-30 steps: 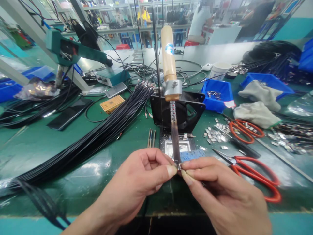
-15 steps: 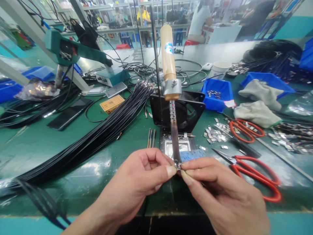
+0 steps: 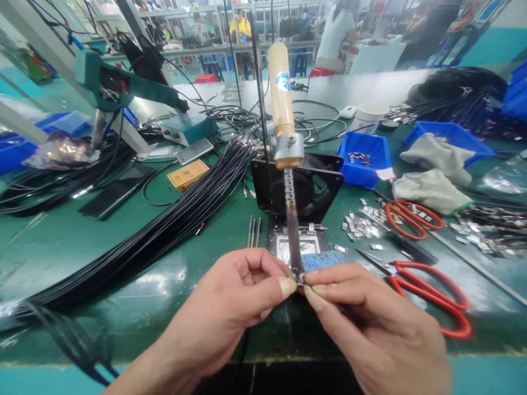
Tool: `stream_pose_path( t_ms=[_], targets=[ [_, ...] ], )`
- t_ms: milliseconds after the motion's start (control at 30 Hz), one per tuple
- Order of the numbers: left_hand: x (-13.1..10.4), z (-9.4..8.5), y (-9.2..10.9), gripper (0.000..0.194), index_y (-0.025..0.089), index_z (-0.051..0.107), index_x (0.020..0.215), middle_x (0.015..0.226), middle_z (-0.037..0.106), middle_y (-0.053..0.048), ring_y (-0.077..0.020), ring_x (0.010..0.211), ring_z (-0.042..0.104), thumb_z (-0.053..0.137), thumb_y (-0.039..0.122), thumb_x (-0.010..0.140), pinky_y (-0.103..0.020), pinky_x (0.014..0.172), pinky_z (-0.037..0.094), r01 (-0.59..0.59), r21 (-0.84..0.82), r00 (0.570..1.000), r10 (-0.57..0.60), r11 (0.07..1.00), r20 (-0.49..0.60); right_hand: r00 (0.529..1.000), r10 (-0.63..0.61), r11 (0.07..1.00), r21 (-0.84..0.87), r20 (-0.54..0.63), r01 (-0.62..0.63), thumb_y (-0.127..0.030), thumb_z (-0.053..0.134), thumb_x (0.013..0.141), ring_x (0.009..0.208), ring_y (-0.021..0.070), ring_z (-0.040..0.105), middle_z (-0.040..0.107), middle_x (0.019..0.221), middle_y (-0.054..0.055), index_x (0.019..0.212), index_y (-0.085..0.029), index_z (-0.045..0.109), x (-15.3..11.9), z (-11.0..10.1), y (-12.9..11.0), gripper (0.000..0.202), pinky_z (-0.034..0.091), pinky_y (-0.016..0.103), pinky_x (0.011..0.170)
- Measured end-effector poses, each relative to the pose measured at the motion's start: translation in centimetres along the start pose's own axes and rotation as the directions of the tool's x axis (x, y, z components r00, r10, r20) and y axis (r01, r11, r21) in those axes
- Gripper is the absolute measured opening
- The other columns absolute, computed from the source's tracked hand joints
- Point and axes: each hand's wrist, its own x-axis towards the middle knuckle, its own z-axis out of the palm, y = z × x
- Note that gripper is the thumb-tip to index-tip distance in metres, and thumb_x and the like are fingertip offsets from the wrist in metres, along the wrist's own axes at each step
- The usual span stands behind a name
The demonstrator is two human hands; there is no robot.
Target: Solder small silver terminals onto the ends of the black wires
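A soldering iron (image 3: pixel 282 93) with a tan handle is clamped upright, its dark barrel pointing down to my fingertips. My left hand (image 3: pixel 242 299) is pinched at the tip, on something too small to make out. From the other side, my right hand (image 3: pixel 370 318) pinches a tiny metal part (image 3: pixel 300 279) just beside the iron's tip. Fingers cover most of what lies between the hands. Behind them are a blue sponge (image 3: pixel 323 259) and a small metal tray (image 3: pixel 281 249).
Red-handled scissors (image 3: pixel 436 291) lie by my right hand, with scattered metal connectors (image 3: pixel 364 225) beyond. A black cable bundle (image 3: pixel 164 230) crosses the left side. Behind the iron stands a black fan (image 3: pixel 325 186). Blue bins (image 3: pixel 365 159) and gloves (image 3: pixel 430 189) sit at the right.
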Motion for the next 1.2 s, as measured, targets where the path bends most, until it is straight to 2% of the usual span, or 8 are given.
stream_pose_path(
  t_ms=[367,667,867,1067,1200],
  targets=[
    [0.0,0.2,0.2,0.029,0.014,0.066,0.068,0.060,0.052,0.006,-0.0060,0.052,0.035,0.091,0.028,0.072,-0.021,0.047,0.025,-0.011,0.000,1.000,0.011,1.000,-0.006,1.000,0.006,1.000,0.019,-0.001,-0.006,-0.007,0.074,0.086,0.084,0.0140,0.078,0.080,0.094,0.001,0.089,-0.023,0.076,-0.1,0.1,0.1,0.017,0.066,0.021,0.074],
    [0.0,0.1,0.0,0.027,0.014,0.065,0.069,0.059,0.051,0.006,-0.0060,0.052,0.032,0.088,0.026,0.076,-0.022,0.047,0.021,0.001,0.006,1.000,-0.001,1.000,0.007,1.000,0.027,1.000,0.000,0.001,-0.027,-0.008,0.074,0.086,0.084,0.0153,0.078,0.080,0.094,0.002,0.088,-0.023,0.076,-0.2,-0.1,0.1,0.015,0.066,0.022,0.072],
    [0.0,0.1,-0.1,0.028,0.014,0.065,0.070,0.060,0.050,0.007,-0.0065,0.053,0.033,0.089,0.027,0.076,-0.023,0.048,0.021,0.006,0.001,1.000,-0.006,1.000,0.000,1.000,-0.001,1.000,0.020,-0.014,0.002,-0.007,0.074,0.085,0.082,0.0168,0.078,0.080,0.092,0.003,0.087,-0.022,0.075,-0.1,0.0,0.1,0.015,0.066,0.023,0.069],
    [-0.7,-0.1,-0.9,0.028,0.014,0.065,0.074,0.070,0.057,0.003,-0.0068,0.055,0.034,0.086,0.032,0.080,-0.023,0.049,0.022,0.001,0.028,1.000,-0.002,1.000,0.014,0.999,-0.049,0.999,-0.014,0.009,0.050,-0.005,0.072,0.086,0.084,0.0159,0.078,0.079,0.093,0.003,0.090,-0.023,0.074,-0.7,-0.2,-0.3,0.018,0.065,0.022,0.074],
    [-1.6,-0.3,-1.8,0.023,0.015,0.067,0.077,0.082,0.065,-0.001,-0.0082,0.060,0.042,0.080,0.032,0.087,-0.022,0.052,0.031,-0.062,0.110,0.998,0.059,0.992,0.032,0.999,0.009,1.000,-0.008,-0.039,-0.009,-0.008,0.072,0.087,0.084,0.0164,0.076,0.078,0.095,0.003,0.091,-0.024,0.072,-1.9,-0.2,-0.6,0.017,0.065,0.023,0.075]
  ],
)
